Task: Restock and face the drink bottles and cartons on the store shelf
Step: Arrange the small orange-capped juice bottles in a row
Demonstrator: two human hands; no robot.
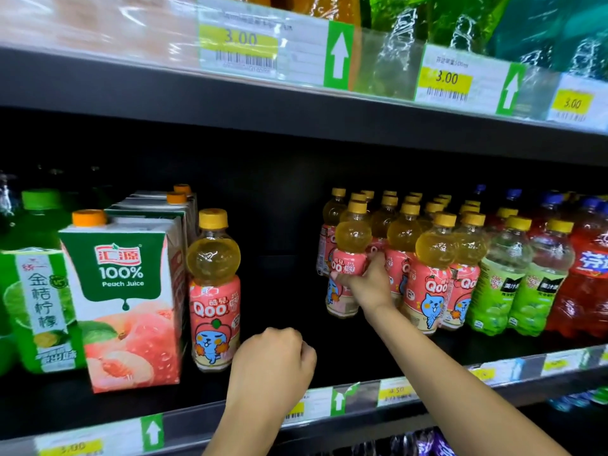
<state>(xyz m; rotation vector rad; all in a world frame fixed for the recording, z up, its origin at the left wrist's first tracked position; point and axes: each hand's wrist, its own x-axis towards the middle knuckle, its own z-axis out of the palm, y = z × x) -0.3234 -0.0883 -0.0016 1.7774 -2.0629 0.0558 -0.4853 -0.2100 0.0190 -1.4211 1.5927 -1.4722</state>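
Your right hand [362, 284] is wrapped around the waist of a pink-label Qoo bottle [348, 258], fingers curled over the label, at the front left corner of the Qoo bottle group [427, 251]. It looks slightly lifted off the dark shelf [296, 366], though I can't say for sure. Clear plastic, bulb-shaped shoulder full of pale yellow juice, ribbed yellow-orange screw cap, glossy shrink label with a blue cartoon cat.

Your left hand [273, 360] is curled into a loose fist with nothing in it, hovering over the bare gap in the middle of the shelf.

Left of that gap, one lone Qoo bottle [214, 291] stands upright, just beside the row of Huiyuan peach juice cartons [128, 304]: boxy paperboard with a green and white top panel, a printed peach, and orange caps. Further left is a green kumquat lemon bottle [39, 297].

Right of the Qoo group you've got clear bottles with green grape labels [513, 284] and yellow caps, then red soda bottles [582, 274] with blue caps. The shelf edge carries clear plastic price strips [355, 399] with yellow tags and green arrows. The upper shelf tags [240, 44] read 3.00.
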